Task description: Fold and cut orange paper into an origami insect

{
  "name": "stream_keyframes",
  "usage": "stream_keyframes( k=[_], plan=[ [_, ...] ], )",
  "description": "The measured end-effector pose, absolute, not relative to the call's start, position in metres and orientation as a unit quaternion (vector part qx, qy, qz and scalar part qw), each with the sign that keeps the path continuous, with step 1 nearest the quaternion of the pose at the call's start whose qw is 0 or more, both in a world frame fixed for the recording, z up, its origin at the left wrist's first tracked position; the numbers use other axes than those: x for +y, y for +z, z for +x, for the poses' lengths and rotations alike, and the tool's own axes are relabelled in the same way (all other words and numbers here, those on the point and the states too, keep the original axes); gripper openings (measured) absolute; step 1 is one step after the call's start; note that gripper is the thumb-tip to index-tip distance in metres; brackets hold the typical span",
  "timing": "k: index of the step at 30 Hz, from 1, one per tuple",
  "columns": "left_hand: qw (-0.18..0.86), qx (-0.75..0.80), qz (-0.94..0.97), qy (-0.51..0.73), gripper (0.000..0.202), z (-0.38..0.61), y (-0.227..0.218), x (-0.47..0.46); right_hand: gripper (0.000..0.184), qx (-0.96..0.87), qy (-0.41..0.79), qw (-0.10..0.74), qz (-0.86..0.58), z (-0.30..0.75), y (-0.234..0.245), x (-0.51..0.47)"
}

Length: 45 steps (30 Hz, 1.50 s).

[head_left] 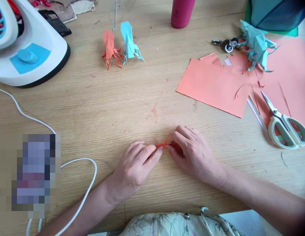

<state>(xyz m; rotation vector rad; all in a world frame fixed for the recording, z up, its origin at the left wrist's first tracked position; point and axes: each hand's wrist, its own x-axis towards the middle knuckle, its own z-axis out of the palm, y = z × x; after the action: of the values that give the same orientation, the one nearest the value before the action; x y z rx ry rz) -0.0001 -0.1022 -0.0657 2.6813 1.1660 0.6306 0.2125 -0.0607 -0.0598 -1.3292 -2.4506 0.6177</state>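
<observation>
A small folded piece of orange paper (163,144) is pinched between my two hands near the table's front. My left hand (137,164) grips its left end between thumb and fingertips. On the other end, the thumb and fingers of my right hand (192,152) are closed, and they hide most of the paper. Farther back stand an orange origami figure (109,47) and a light-blue origami figure (128,41), side by side on thin legs. Neither hand touches them.
Scissors (281,121) lie at the right, partly on orange paper sheets (216,87). Behind are a blue origami creature (258,46), keys (228,44) and a magenta cup (182,13). At left stand a white fan base (44,59) and a white cable (90,183) beside a blurred-out object (34,170).
</observation>
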Motion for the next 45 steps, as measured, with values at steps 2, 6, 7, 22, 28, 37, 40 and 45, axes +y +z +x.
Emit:
stream_keyframes(
  k=[2, 6, 7, 22, 28, 37, 40, 45],
  plan=[
    [0.046, 0.385, 0.901, 0.196, 0.031, 0.001, -0.066, -0.103, 0.01, -0.85, 0.211, 0.145, -0.461, 0.212, -0.06, -0.061],
    [0.009, 0.374, 0.91, 0.178, 0.029, 0.003, -0.065, -0.103, 0.009, -0.85, 0.211, 0.148, -0.459, 0.212, -0.061, -0.06],
    [0.004, 0.371, 0.912, 0.175, 0.03, 0.003, -0.064, -0.103, 0.009, -0.85, 0.211, 0.149, -0.459, 0.211, -0.062, -0.06],
    [-0.035, 0.369, 0.919, 0.136, 0.038, 0.006, -0.063, -0.106, 0.013, -0.837, 0.31, 0.202, -0.404, 0.232, -0.057, -0.053],
    [-0.055, 0.374, 0.916, 0.132, 0.035, 0.006, -0.067, -0.107, 0.006, -0.83, 0.293, 0.199, -0.432, 0.227, -0.056, -0.055],
    [-0.064, 0.374, 0.916, 0.131, 0.031, 0.006, -0.065, -0.108, 0.016, -0.833, 0.22, 0.152, -0.484, 0.209, -0.058, -0.055],
    [-0.067, 0.375, 0.916, 0.128, 0.031, 0.006, -0.065, -0.108, 0.014, -0.838, 0.214, 0.145, -0.481, 0.208, -0.058, -0.057],
    [-0.064, 0.374, 0.916, 0.129, 0.029, 0.006, -0.066, -0.108, 0.012, -0.84, 0.21, 0.142, -0.48, 0.209, -0.059, -0.058]
  ],
)
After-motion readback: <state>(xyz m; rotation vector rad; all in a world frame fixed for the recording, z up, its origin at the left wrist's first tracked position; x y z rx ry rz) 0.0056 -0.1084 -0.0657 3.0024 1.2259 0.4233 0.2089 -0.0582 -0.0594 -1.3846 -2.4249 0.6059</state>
